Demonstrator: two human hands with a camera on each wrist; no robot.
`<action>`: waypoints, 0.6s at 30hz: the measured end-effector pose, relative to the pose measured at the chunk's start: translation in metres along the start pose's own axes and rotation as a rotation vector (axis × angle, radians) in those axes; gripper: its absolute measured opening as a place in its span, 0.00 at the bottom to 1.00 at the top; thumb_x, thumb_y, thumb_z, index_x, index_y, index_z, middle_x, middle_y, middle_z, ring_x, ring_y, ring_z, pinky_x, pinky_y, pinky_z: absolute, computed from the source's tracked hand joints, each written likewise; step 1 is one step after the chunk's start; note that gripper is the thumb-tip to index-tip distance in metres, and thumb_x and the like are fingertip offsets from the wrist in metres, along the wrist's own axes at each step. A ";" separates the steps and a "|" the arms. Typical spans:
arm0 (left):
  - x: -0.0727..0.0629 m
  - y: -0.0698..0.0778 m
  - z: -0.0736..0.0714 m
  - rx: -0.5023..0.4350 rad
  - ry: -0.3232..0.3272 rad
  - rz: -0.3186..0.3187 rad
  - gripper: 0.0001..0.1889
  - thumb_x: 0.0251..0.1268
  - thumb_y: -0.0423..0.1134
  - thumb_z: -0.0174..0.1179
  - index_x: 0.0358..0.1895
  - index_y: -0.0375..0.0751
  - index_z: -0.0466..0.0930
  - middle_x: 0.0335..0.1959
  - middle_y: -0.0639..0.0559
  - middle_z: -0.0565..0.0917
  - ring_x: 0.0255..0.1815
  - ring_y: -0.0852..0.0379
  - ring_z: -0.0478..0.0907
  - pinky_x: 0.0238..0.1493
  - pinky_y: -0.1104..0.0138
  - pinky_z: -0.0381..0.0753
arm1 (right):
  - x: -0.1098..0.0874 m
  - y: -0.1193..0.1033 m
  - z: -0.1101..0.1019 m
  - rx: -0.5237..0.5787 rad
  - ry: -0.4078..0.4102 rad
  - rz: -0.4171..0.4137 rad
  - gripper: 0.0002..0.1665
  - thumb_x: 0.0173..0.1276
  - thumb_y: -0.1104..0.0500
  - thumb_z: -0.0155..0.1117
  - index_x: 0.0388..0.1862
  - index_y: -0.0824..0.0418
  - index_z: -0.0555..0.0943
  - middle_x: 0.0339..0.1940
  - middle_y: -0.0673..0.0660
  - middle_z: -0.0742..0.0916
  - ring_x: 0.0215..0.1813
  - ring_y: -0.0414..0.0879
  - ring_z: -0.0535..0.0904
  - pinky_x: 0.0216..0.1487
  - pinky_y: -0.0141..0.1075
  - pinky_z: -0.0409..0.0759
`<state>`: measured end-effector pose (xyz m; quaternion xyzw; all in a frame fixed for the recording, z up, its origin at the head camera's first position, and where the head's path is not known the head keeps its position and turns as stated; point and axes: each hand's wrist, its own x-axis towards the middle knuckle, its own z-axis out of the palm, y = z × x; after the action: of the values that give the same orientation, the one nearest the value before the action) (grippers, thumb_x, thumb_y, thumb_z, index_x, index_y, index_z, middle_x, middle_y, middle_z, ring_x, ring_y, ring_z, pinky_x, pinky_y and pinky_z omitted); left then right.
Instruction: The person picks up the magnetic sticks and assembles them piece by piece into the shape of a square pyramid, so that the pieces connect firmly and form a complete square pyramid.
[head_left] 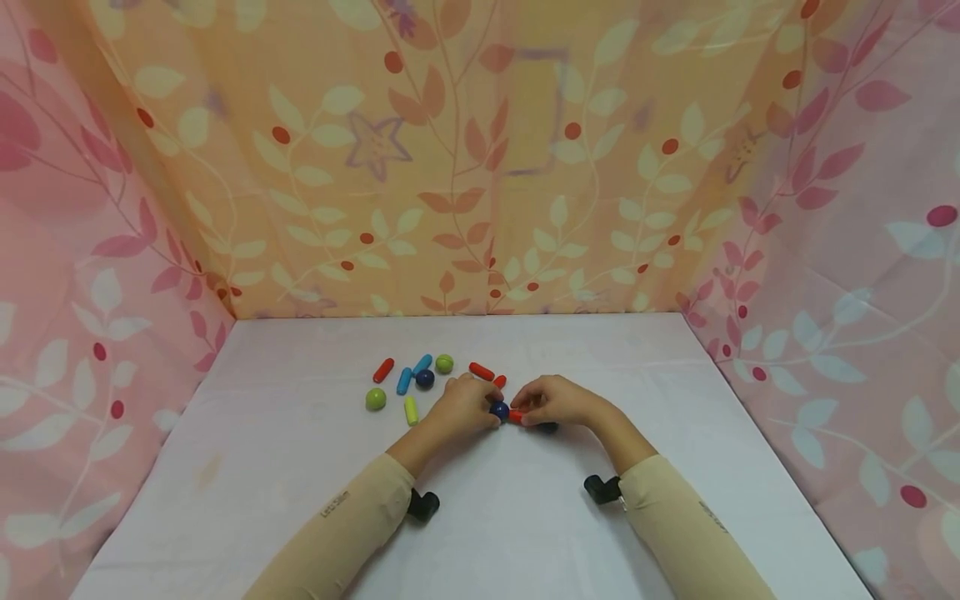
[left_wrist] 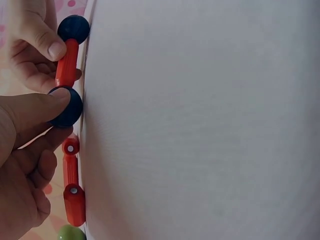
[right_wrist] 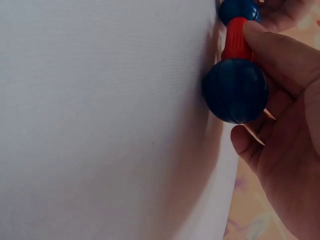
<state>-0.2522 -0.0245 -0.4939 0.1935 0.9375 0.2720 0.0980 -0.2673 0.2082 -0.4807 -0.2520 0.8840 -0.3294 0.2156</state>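
Observation:
My left hand (head_left: 467, 406) pinches a dark blue ball (left_wrist: 70, 111) between thumb and fingers. The ball sits at one end of a red rod (left_wrist: 67, 64), which my right hand (head_left: 561, 402) holds by thumb and fingers. On the rod's other end is a second dark blue ball (right_wrist: 236, 91), beside the right palm. Ball, rod and ball form one straight line close over the white table in the right wrist view. Just beyond my left fingers lie loose red rods (head_left: 482, 371) with pale round tips visible in the left wrist view.
Left of the hands, on the white table (head_left: 262, 467), lie another red rod (head_left: 384, 370), blue rods (head_left: 405, 381), a dark blue ball (head_left: 425, 379), green balls (head_left: 376, 399) and a yellow-green rod (head_left: 411, 410). Patterned curtains (head_left: 450, 208) enclose the back and sides.

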 end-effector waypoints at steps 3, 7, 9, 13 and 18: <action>0.001 -0.001 0.000 0.013 -0.006 0.020 0.17 0.56 0.45 0.78 0.49 0.52 0.88 0.39 0.60 0.83 0.50 0.54 0.71 0.51 0.58 0.69 | 0.002 0.001 0.002 -0.005 -0.013 0.014 0.12 0.65 0.56 0.76 0.47 0.50 0.89 0.32 0.46 0.87 0.37 0.45 0.80 0.44 0.40 0.78; 0.004 -0.002 0.000 0.033 -0.006 0.059 0.17 0.56 0.45 0.78 0.49 0.51 0.88 0.39 0.60 0.85 0.50 0.56 0.72 0.55 0.57 0.66 | 0.003 0.002 0.002 -0.001 -0.008 0.024 0.11 0.65 0.57 0.75 0.46 0.50 0.89 0.31 0.47 0.87 0.37 0.44 0.79 0.44 0.39 0.78; 0.004 -0.003 0.000 0.035 -0.003 0.069 0.17 0.56 0.45 0.78 0.50 0.51 0.88 0.39 0.60 0.86 0.50 0.56 0.73 0.55 0.57 0.66 | 0.003 0.003 0.003 0.016 -0.003 0.031 0.10 0.65 0.57 0.75 0.45 0.50 0.89 0.32 0.47 0.87 0.37 0.44 0.79 0.44 0.39 0.78; 0.005 -0.005 -0.002 0.004 0.006 0.072 0.18 0.55 0.44 0.78 0.49 0.52 0.88 0.40 0.62 0.86 0.50 0.56 0.73 0.57 0.56 0.66 | 0.000 0.005 0.005 0.043 0.020 0.044 0.10 0.65 0.56 0.75 0.45 0.51 0.89 0.33 0.47 0.88 0.38 0.44 0.80 0.45 0.39 0.79; 0.007 -0.007 -0.008 -0.059 0.036 0.051 0.16 0.58 0.42 0.76 0.50 0.51 0.88 0.41 0.62 0.86 0.49 0.56 0.73 0.60 0.54 0.67 | -0.009 0.008 0.006 0.066 0.091 0.090 0.11 0.65 0.56 0.74 0.46 0.54 0.89 0.37 0.48 0.89 0.40 0.43 0.81 0.47 0.39 0.79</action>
<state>-0.2628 -0.0306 -0.4915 0.2094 0.9255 0.3051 0.0800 -0.2597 0.2156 -0.4881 -0.1895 0.8919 -0.3595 0.1983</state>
